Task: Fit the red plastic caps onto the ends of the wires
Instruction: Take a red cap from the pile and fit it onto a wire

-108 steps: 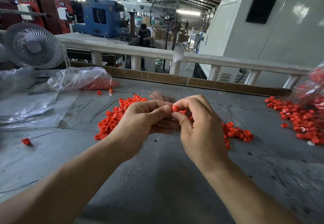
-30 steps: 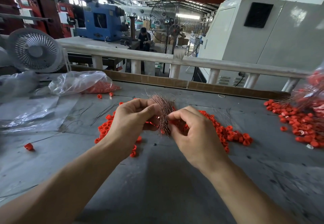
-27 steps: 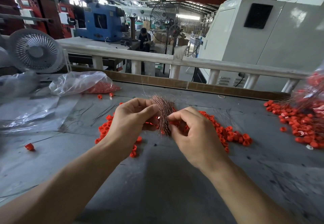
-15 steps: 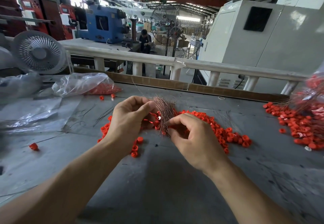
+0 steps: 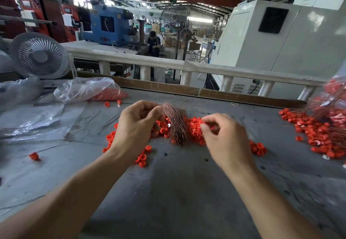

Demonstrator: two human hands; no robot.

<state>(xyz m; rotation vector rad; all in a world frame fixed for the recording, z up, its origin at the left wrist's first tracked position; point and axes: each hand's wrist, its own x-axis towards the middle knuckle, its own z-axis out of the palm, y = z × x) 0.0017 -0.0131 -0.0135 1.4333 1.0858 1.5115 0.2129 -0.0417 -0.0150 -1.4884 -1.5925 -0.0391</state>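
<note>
Wires: a bundle of thin copper-coloured wires [image 5: 175, 123] stands fanned between the two hands, just right of the left hand's thumb.
Left hand: the left hand [image 5: 137, 126] curls round the bundle's near side, thumb and fingers grasping it.
Right hand: the right hand [image 5: 223, 137] sits just right of the bundle, thumb and forefinger pinched over the caps; whether a cap sits between them I cannot tell.
Caps: red caps [image 5: 194, 128] lie heaped on the worktop [image 5: 177, 192] under and between both hands.
Further caps: a second heap [image 5: 316, 134] lies well right of the right hand.
Bag: a clear plastic bag [image 5: 86, 89] lies beyond the left hand.
</note>
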